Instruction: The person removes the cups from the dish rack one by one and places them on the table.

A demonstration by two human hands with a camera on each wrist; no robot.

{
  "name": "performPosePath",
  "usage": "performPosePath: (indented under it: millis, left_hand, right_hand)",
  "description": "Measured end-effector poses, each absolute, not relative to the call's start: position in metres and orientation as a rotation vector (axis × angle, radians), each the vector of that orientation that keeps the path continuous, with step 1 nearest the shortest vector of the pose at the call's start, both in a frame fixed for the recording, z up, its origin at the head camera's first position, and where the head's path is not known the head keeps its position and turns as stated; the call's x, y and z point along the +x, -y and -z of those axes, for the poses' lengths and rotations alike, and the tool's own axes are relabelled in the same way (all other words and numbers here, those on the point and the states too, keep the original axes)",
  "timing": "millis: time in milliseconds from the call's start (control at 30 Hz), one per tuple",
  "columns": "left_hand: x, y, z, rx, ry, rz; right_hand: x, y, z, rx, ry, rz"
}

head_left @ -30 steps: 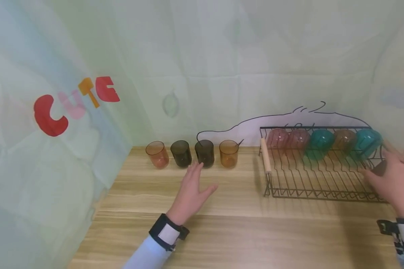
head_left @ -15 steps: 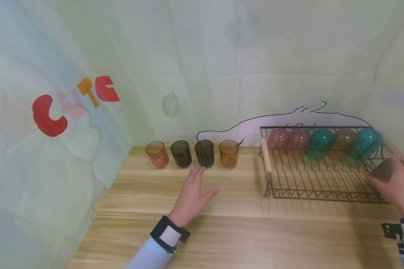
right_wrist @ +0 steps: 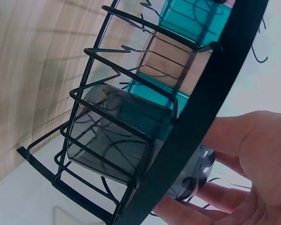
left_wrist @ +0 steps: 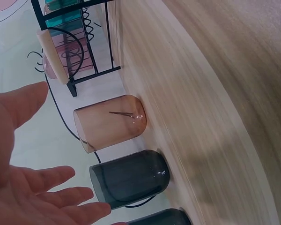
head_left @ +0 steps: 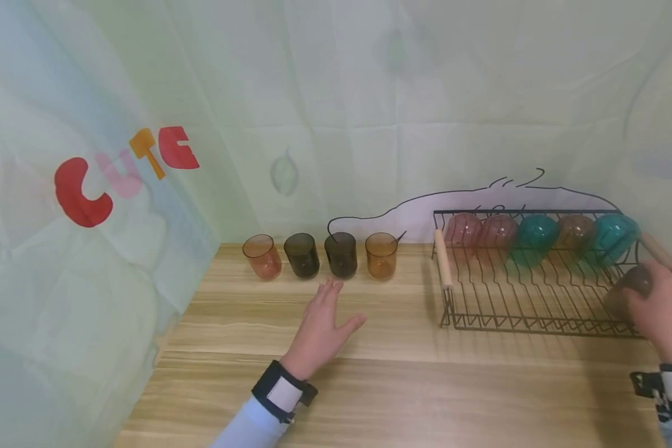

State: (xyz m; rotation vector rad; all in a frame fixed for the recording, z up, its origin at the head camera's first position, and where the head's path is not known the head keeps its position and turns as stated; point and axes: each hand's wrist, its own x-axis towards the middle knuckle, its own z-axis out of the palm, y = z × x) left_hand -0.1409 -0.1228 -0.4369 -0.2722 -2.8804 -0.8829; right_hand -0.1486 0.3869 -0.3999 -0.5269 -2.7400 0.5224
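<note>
Smooth, see-through tumblers with straight walls and rounded bases make up the glassware. A smoky grey cup [right_wrist: 117,140] sits within the right end of a black wire rack [head_left: 537,331], its rounded base uppermost. The right hand [head_left: 665,314] grips it from above, thumb and fingers curled round the base, so the cup lies directly under the palm, its walls showing between the bent wires. Behind it, five inverted cups line the rack's back row: two pink, a teal cup [head_left: 537,231], a brownish one and another teal. The rack's pale wooden handle [head_left: 443,258] is a plain round bar.

The left hand [head_left: 322,330] holds nothing, fingers loosely extended and thumb spread wide, just in front of four upright cups: a coral cup [head_left: 262,258], two dark grey ones and an amber cup [head_left: 381,256]. The counter [head_left: 403,392] has streaky, light wood grain; creased, printed cloth [head_left: 341,81] hangs behind.
</note>
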Motion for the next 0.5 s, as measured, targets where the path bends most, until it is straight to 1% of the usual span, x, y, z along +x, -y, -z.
performPosePath:
  millis: [300, 500]
  left_hand:
    - [-0.14, 0.123, 0.434, -0.257, 2.894, 0.894]
    - [-0.141, 0.123, 0.434, -0.262, 2.889, 0.89]
  right_hand:
    - [-0.149, -0.385, 0.395, -0.541, 2.691, -0.589]
    - [-0.148, -0.376, 0.386, -0.439, 2.63, -0.594]
